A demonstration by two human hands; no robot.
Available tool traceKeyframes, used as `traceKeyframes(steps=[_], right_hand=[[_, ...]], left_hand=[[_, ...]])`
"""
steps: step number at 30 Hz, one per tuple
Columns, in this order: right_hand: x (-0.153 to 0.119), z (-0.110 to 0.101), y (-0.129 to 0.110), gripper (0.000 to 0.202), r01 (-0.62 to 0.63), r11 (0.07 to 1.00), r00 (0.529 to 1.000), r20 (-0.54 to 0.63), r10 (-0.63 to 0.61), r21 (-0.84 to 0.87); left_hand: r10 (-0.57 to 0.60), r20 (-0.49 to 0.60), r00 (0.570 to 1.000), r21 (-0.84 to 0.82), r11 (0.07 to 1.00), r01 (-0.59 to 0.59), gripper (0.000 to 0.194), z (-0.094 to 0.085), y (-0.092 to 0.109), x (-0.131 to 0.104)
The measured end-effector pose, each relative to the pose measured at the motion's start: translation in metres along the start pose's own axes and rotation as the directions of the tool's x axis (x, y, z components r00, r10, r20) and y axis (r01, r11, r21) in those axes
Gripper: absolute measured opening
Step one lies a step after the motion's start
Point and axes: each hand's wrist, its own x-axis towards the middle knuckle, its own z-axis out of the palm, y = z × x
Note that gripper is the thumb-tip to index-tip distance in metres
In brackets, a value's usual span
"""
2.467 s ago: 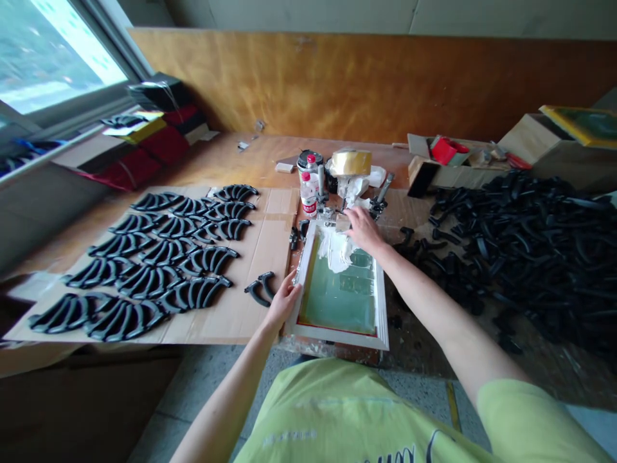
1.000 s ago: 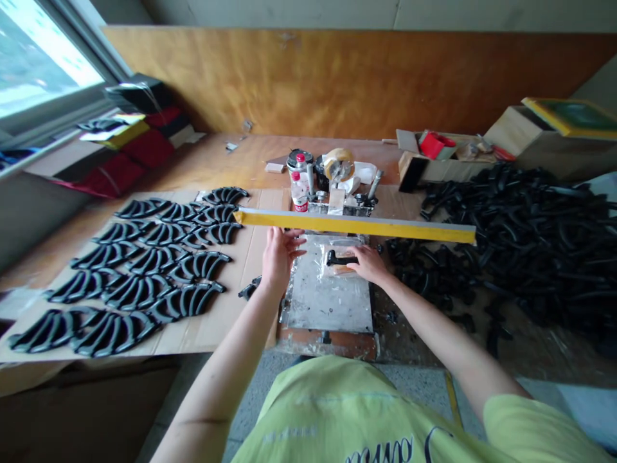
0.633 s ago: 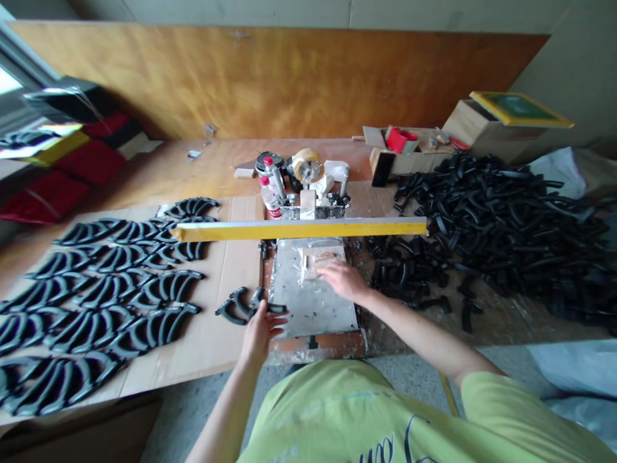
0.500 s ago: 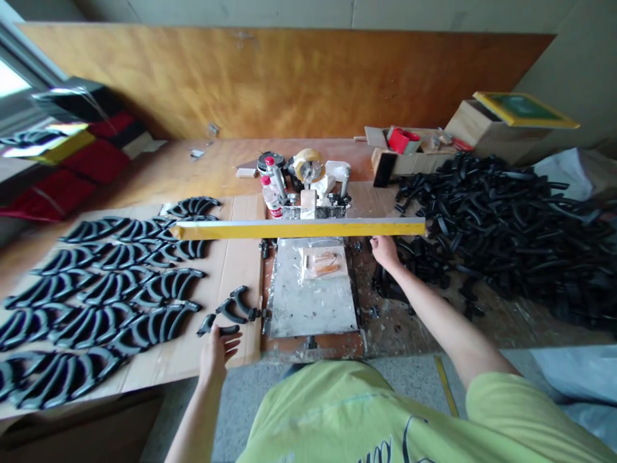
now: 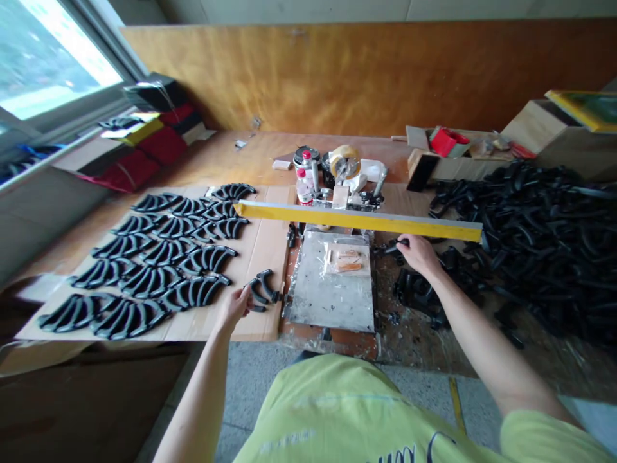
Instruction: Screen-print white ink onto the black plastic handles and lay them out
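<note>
Left hand [image 5: 234, 303] gripping black handle [image 5: 263, 289] at cardboard edge [image 5: 270, 334]; right hand [image 5: 418, 254] pinching black part [image 5: 401, 244]

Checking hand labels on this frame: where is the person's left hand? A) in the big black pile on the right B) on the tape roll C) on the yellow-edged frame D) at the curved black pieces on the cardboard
D: the left hand touches the curved black pieces at the cardboard sheet edge, left of the metal plate.

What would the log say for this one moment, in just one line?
left hand: touching curved black parts on cardboard | right hand: gripping black part beside pile | screen frame: raised | metal plate: bare
</note>
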Motion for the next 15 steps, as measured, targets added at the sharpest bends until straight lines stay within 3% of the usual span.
traceKeyframes(steps=[2, 4, 6, 9, 11, 13, 15], right_hand=[[-0.006, 0.019, -0.029, 0.016, -0.05, 0.976, 0.987, 0.162, 0.015, 0.213], [-0.01, 0.044, -0.058, 0.018, -0.18, 0.898, 0.938, 0.346, 0.034, 0.401], [-0.011, 0.066, -0.079, 0.021, -0.257, 0.871, 0.905, 0.421, 0.064, 0.419], [-0.009, 0.08, -0.089, 0.03, -0.169, 0.965, 0.941, 0.323, 0.098, 0.2], [-0.007, 0.077, -0.084, 0.038, -0.091, 0.995, 0.967, 0.241, 0.078, 0.042], [-0.003, 0.065, -0.073, 0.038, -0.058, 0.998, 0.982, 0.182, 0.058, -0.002], [0.003, 0.045, -0.057, 0.033, -0.036, 0.998, 0.996, 0.082, 0.031, 0.057]], left_hand=[[0.146, -0.023, 0.989, -0.133, 0.98, -0.148, 0.052, 0.003, 0.044, -0.005], [0.285, -0.013, 0.958, -0.283, 0.918, -0.277, 0.052, 0.01, 0.094, -0.014], [0.426, -0.023, 0.904, -0.413, 0.82, -0.397, 0.052, 0.017, 0.142, -0.026], [0.566, -0.068, 0.821, -0.584, 0.645, -0.493, 0.052, 0.022, 0.196, -0.047], [0.622, -0.064, 0.781, -0.659, 0.561, -0.501, 0.053, 0.024, 0.216, -0.059], [0.653, -0.034, 0.757, -0.684, 0.537, -0.494, 0.054, 0.023, 0.223, -0.069], [0.647, -0.023, 0.762, -0.672, 0.554, -0.491, 0.056, 0.022, 0.216, -0.075]])
